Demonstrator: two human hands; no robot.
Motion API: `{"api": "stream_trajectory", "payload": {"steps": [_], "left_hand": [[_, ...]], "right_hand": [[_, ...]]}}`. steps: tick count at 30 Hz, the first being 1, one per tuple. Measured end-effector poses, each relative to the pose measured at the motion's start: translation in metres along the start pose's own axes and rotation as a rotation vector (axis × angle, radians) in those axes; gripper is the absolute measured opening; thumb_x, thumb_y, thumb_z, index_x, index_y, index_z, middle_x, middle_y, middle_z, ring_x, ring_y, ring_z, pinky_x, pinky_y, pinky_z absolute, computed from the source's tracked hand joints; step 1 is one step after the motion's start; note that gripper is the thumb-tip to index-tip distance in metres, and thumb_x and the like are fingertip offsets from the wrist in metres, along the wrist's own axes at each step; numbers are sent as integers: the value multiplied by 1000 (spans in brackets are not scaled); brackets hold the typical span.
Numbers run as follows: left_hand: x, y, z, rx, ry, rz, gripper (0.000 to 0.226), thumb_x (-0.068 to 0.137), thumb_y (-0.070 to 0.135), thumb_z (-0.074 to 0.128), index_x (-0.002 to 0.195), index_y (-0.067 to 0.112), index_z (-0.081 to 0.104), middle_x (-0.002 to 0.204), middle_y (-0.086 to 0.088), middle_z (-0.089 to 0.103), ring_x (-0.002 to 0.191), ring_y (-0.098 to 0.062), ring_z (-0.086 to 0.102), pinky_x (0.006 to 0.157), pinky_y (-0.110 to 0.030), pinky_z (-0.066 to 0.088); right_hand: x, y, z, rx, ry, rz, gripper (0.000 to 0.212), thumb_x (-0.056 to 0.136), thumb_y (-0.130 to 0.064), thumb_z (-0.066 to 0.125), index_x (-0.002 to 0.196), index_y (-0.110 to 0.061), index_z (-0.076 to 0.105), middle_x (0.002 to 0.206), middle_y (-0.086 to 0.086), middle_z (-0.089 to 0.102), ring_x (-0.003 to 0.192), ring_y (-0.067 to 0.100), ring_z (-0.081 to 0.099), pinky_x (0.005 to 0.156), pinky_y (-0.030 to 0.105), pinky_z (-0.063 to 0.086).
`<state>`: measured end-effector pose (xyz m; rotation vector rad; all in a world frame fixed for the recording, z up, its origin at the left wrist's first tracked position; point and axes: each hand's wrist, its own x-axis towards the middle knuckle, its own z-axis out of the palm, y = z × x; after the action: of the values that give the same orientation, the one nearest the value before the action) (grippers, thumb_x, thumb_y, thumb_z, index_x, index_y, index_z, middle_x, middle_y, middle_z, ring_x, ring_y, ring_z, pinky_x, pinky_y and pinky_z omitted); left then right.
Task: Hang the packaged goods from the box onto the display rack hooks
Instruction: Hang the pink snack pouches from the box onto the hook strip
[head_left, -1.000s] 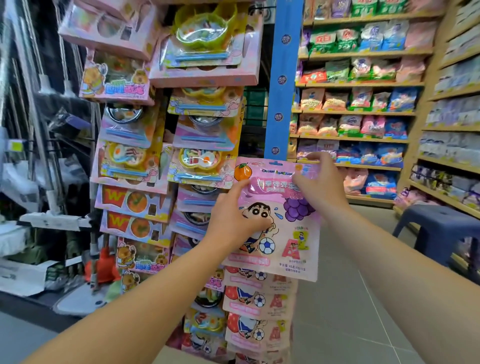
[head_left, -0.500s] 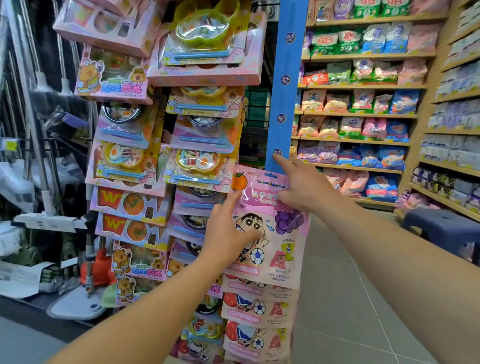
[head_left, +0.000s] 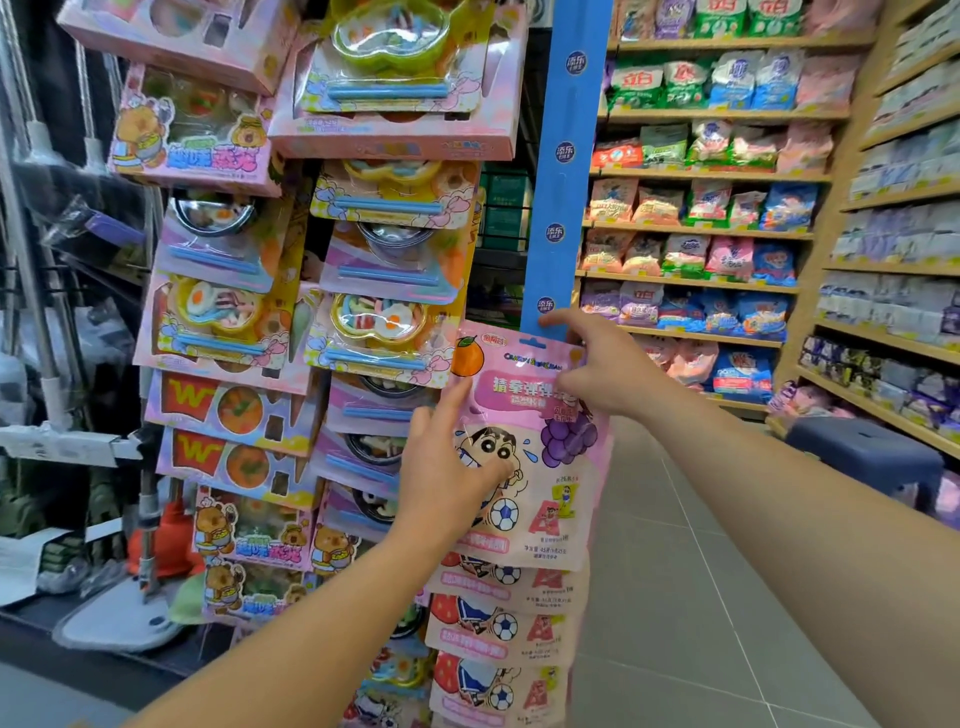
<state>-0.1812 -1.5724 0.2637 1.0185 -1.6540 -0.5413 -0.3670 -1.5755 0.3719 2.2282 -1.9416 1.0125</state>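
Left hand (head_left: 447, 483) pinches the pink pouch (head_left: 530, 447) at its 9 o'clock edge, right hand (head_left: 602, 364) has loose fingers on its top by the blue strip (head_left: 563, 171), pouch above identical hanging pouches (head_left: 498, 629).

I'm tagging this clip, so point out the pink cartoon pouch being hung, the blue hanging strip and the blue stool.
pink cartoon pouch (head_left: 524, 499): head view, front panel, lower middle.
blue hanging strip (head_left: 569, 156): head view, mid-length of strip.
blue stool (head_left: 862, 452): head view, seat top.
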Motion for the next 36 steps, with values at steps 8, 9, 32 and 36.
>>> {"api": "stream_trajectory", "payload": {"steps": [8, 9, 32, 36], "left_hand": [[4, 15, 5, -49, -7, -33, 94, 72, 25, 84, 148, 40, 30, 114, 7, 43, 102, -8, 48, 83, -22, 37], [4, 16, 5, -48, -13, -36, 94, 72, 26, 84, 148, 40, 30, 115, 7, 43, 102, -7, 47, 83, -23, 37], [23, 28, -5, 60, -123, -144, 100, 66, 35, 86, 150, 38, 32, 131, -2, 42, 119, -21, 47, 89, -30, 41], [19, 27, -9, 101, -147, -128, 99, 67, 33, 86, 150, 34, 33, 141, -3, 39, 129, -23, 41, 100, -37, 40]], "right_hand": [[17, -3, -16, 63, -58, 75, 40, 84, 1, 63, 119, -18, 62, 109, -1, 58, 93, 16, 55, 69, 21, 42], [18, -2, -15, 58, -42, 78, 38, 84, 1, 62, 118, -16, 63, 113, 1, 60, 98, 17, 55, 75, 23, 41], [16, 17, 5, -151, 287, 55, 12, 89, -9, 61, 95, -14, 70, 111, 6, 60, 100, 22, 54, 73, 24, 30], [13, 18, 13, -128, 264, 107, 12, 86, -8, 63, 90, -14, 73, 109, 4, 68, 98, 21, 59, 74, 26, 37]]}}
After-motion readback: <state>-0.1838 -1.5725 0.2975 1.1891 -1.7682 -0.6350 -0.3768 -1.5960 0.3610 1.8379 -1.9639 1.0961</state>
